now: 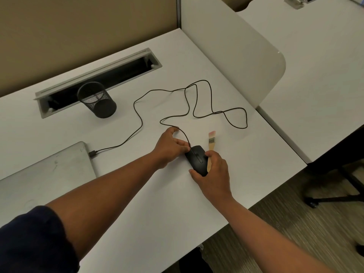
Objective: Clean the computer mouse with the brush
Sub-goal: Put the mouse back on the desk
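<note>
A black wired computer mouse point(197, 159) lies on the white desk point(157, 203). My right hand point(213, 175) curls round its rear and right side, thumb and fingers on either flank. My left hand point(170, 145) touches the mouse's front left, its fingertips pinching the front end where the cable leaves. A small wooden-handled brush point(211, 143) with pale, pink-tipped bristles lies on the desk just right of the mouse; part of its handle is hidden under my right hand.
The mouse's black cable point(197, 99) loops across the desk to a plug beside a closed grey laptop point(45, 174). A black mesh pen cup point(96, 100) stands by a cable tray slot point(98, 81). A white divider point(246, 56) rises on the right.
</note>
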Demonstrator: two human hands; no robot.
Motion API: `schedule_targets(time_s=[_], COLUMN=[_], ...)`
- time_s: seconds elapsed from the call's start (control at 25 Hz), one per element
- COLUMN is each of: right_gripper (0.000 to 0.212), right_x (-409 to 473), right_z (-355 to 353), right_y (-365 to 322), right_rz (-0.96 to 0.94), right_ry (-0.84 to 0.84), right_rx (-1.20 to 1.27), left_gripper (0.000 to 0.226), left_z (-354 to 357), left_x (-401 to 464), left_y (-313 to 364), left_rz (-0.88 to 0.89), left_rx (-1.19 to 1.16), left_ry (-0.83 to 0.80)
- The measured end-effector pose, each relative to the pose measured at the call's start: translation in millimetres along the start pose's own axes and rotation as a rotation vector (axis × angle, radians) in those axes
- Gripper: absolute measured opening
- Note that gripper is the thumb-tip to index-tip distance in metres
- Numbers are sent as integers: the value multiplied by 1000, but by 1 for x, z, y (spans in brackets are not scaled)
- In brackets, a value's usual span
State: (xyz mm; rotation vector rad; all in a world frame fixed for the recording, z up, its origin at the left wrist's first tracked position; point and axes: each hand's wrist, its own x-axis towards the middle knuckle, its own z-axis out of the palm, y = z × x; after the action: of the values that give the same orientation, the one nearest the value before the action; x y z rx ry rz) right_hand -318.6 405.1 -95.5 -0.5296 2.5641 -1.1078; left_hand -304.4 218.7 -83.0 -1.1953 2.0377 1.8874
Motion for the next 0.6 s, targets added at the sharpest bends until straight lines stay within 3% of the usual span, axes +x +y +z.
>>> schedule_targets(time_s=[0.36, 0.6], right_gripper=[71, 72], right_x=[2, 2], right_z=[0, -5], right_y=[3, 3], right_rz=[-1, 3], right_ry=[-14, -13], right_rx=[-16, 61], left_gripper=[86, 71], left_z=[5, 5], left_x=[-6, -10], left_y=[-1, -5], left_rz=[-7, -3], left_rx=[-8, 25], left_ry=[76, 145])
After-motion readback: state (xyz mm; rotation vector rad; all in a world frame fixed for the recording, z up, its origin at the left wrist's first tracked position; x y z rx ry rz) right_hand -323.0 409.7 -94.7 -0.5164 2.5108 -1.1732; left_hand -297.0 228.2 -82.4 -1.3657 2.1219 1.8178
